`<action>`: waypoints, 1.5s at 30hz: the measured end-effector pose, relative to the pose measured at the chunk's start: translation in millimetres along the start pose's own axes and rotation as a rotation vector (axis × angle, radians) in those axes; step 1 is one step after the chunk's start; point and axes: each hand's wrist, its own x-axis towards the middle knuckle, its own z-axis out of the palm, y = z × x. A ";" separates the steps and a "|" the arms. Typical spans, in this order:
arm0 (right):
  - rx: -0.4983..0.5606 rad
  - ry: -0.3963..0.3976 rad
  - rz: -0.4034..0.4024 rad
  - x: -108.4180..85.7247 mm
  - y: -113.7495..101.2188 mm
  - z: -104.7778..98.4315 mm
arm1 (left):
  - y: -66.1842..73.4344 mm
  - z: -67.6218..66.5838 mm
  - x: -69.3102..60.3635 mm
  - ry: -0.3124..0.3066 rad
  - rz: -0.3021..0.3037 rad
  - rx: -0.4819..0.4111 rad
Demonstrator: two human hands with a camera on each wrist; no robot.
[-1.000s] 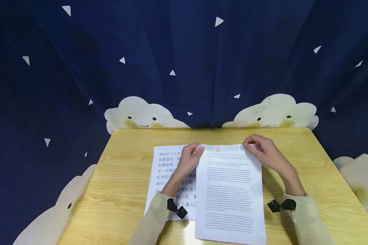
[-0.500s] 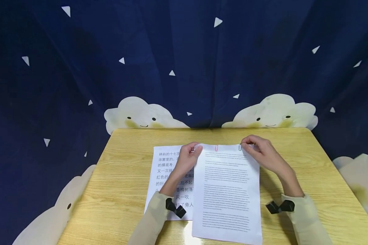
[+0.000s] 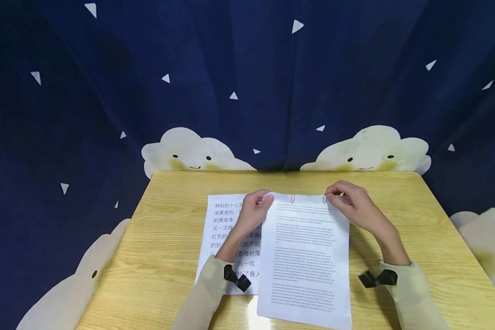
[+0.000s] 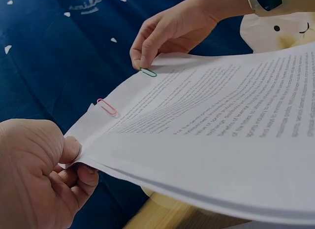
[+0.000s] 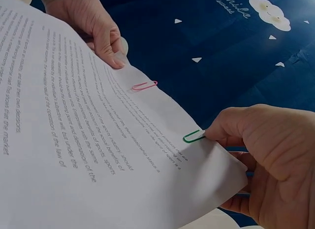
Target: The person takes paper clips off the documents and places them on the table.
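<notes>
A stack of printed sheets (image 3: 305,261) is held up over the table, its top edge facing away from me. My left hand (image 3: 253,213) pinches the stack's top left corner between thumb and fingers. A pink paper clip (image 4: 107,107) sits on the top edge, near that hand. Farther right along the same edge is a green paper clip (image 5: 193,136). My right hand (image 3: 356,204) pinches the outer end of the green clip at the paper's edge, and its other fingers (image 5: 238,204) lie behind the sheets.
Another sheet with large Chinese print (image 3: 222,229) lies on the wooden table (image 3: 169,275), partly covered by my left arm and the held stack. Behind the table hangs a dark blue curtain (image 3: 264,82) with clouds and white triangles.
The stack's lower end has shifted slightly left, with both hands moving along a little. The grip of each hand looks the same, and both clips stay on the top edge.
</notes>
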 end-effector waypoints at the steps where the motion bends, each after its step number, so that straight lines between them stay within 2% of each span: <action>1: 0.000 0.001 -0.001 -0.4 0.1 -0.2 | 0.5 0.5 -0.5 0.003 0.000 0.002; 5: -0.018 0.007 0.006 -1.7 -0.4 -1.0 | 0.5 2.2 -1.6 0.015 -0.008 0.015; 12: -0.033 0.002 0.003 -1.4 -2.8 -2.8 | -34.5 -0.1 10.0 0.026 0.045 0.064; 18: -0.022 0.000 0.007 -0.7 -2.7 -2.0 | -33.9 -0.6 10.1 0.017 0.060 0.054; 31: -0.012 0.013 0.031 -1.0 -2.1 -2.3 | -34.5 2.3 9.5 0.026 0.034 0.031; 45: 0.003 0.033 0.046 -1.0 -3.7 -3.5 | -34.9 3.7 9.0 0.020 0.047 0.059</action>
